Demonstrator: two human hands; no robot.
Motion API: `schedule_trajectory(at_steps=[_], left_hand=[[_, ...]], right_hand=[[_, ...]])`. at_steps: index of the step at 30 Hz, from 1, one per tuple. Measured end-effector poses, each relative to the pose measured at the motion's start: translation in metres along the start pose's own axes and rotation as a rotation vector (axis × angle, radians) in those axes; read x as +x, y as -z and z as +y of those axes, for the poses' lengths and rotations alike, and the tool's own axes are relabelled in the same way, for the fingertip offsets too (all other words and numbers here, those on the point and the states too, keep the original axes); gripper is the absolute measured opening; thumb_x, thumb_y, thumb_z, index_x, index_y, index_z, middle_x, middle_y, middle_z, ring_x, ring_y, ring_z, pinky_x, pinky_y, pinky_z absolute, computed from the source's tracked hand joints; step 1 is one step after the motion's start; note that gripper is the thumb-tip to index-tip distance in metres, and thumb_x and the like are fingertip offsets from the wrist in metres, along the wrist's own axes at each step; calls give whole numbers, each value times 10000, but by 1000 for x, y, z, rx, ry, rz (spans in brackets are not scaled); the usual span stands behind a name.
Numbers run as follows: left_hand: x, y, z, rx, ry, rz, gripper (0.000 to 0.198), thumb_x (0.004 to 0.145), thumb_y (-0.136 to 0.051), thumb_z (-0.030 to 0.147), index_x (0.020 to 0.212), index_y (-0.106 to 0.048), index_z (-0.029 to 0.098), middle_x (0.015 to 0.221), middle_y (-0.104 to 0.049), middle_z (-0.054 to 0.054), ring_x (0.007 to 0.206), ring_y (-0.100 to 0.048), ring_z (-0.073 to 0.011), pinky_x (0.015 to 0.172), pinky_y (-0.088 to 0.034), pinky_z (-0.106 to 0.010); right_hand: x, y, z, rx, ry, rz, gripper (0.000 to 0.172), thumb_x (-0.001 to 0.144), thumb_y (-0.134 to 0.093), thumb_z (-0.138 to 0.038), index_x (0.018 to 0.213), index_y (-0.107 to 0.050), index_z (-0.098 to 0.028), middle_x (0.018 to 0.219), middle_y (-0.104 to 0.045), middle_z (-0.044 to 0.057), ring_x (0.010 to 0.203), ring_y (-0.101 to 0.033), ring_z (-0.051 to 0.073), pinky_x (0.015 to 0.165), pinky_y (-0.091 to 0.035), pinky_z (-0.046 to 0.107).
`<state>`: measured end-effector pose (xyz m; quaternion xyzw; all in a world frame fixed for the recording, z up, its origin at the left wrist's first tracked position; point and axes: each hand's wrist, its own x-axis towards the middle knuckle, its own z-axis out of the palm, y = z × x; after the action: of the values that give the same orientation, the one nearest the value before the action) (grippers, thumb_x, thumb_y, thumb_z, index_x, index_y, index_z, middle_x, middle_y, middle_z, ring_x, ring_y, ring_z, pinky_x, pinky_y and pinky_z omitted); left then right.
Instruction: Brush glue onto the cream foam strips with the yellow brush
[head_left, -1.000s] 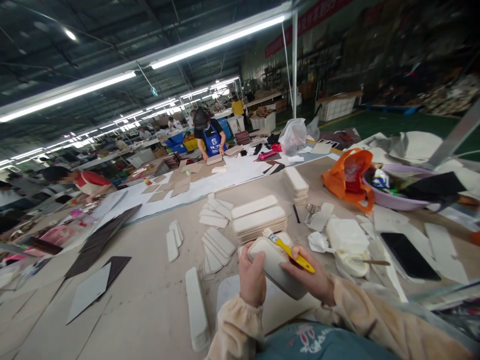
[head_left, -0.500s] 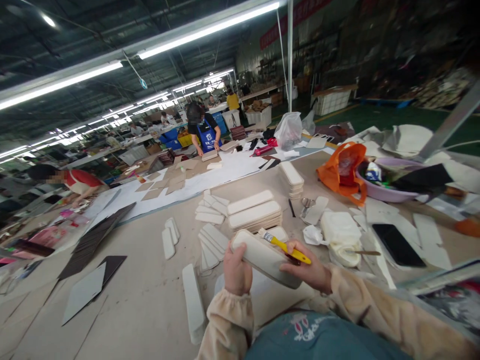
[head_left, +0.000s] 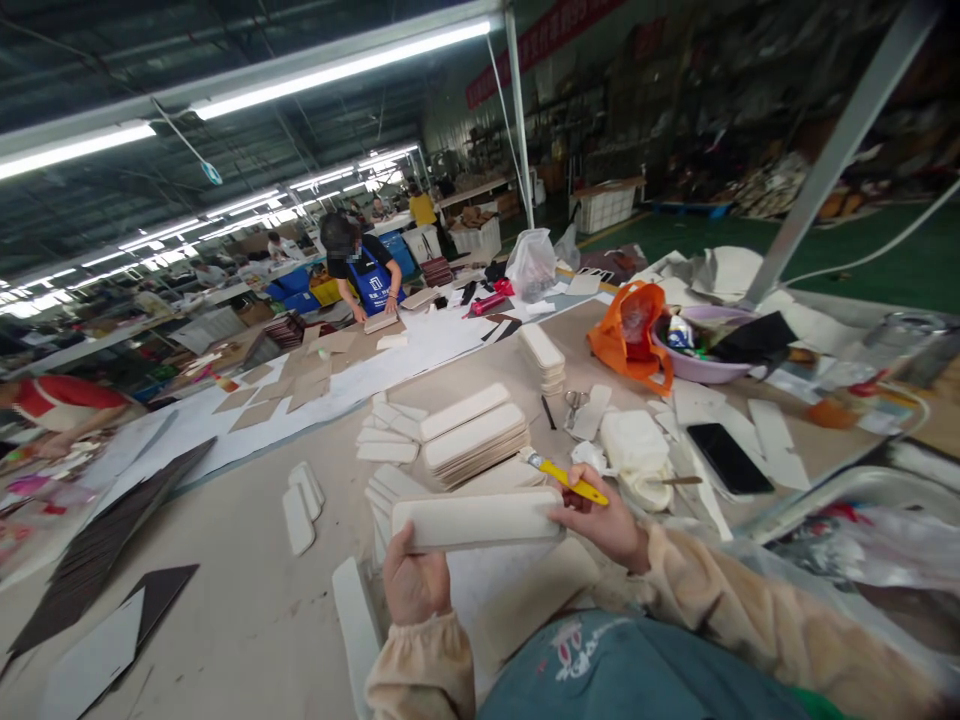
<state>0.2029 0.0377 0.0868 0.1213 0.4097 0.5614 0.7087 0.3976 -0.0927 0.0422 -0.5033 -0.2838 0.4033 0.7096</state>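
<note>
One panel [head_left: 480, 520], yellow brush [head_left: 574, 482], lettered blue apron [head_left: 374, 285]

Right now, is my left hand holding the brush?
No, the yellow brush is in your right hand, while your left hand grips one end of a pale panel.

two near hands [head_left: 416, 582], one brush [head_left: 576, 483], one phone [head_left: 729, 458]

Long white tube lights [head_left: 342, 70] glowing below dark ceiling [head_left: 150, 50]; red lettered banner [head_left: 541, 50] hanging; green floor [head_left: 840, 240] showing beyond.
</note>
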Motion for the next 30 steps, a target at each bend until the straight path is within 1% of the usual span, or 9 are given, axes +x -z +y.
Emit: schedule_trajectory(at_steps=[5, 7, 11, 14, 18, 21, 24, 30], left_hand=[[-7, 4, -9, -9, -23, -52, 257, 758, -522, 86, 940, -675, 185, 867, -725, -11, 1045, -618, -181, 960, -480, -303], [-9, 6, -13, 4, -23, -82, 281, 746, -523, 76, 952, -674, 193, 893, -725, -8, 1056, -613, -183, 964, -481, -310], [-14, 16, -21, 70, -8, -130, 317, 716, -542, 73, 978, -666, 202, 965, -719, -11, 1034, -625, -191, 932, -505, -322], [-18, 29, -30, 141, 62, -154, 334, 691, -589, 79, 995, -663, 196, 985, -718, -37, 1008, -639, -211, 881, -532, -325], [-25, 44, -42, 217, 170, -190, 363, 669, -650, 93, 1020, -658, 185, 930, -723, -43, 962, -659, -206, 829, -545, -304], [-32, 51, -49, 263, 233, -244, 394, 664, -689, 120, 1052, -651, 180, 903, -726, -47, 942, -668, -219, 855, -538, -347], [-38, 52, -53, 291, 261, -280, 407, 654, -711, 129, 1054, -652, 171, 902, -727, -64, 934, -672, -239, 874, -532, -385], [-45, 51, -59, 316, 287, -310, 379, 656, -713, 145, 1031, -659, 161, 924, -725, -80, 969, -664, -254, 886, -527, -402]], right_hand=[[-1, -3, -1, -77, 59, 86, 512, 601, -791, -411, 821, -355, -255, 720, -444, -60, 597, -437, 104, 541, -394, 237], [-1, 0, 0, -114, 62, 133, 509, 611, -777, -441, 823, -353, -255, 694, -417, -62, 576, -413, 106, 525, -376, 242], [4, 10, 0, -106, 64, 182, 515, 619, -763, -465, 822, -339, -256, 673, -417, -59, 577, -422, 119, 525, -371, 250], [9, 18, -4, -96, 110, 222, 509, 615, -774, -443, 809, -344, -253, 683, -426, -57, 587, -421, 116, 532, -367, 245], [15, 29, -12, -84, 156, 282, 532, 579, -795, -447, 780, -343, -248, 655, -398, -67, 588, -416, 111, 531, -355, 236], [19, 35, -17, -100, 162, 297, 534, 573, -794, -461, 778, -349, -247, 645, -398, -67, 577, -412, 108, 523, -346, 236], [21, 40, -22, -129, 148, 295, 530, 584, -779, -487, 784, -350, -249, 638, -416, -64, 573, -421, 116, 522, -351, 246], [24, 47, -26, -149, 148, 286, 521, 596, -765, -504, 782, -348, -251, 630, -415, -63, 562, -414, 119, 524, -354, 255]])
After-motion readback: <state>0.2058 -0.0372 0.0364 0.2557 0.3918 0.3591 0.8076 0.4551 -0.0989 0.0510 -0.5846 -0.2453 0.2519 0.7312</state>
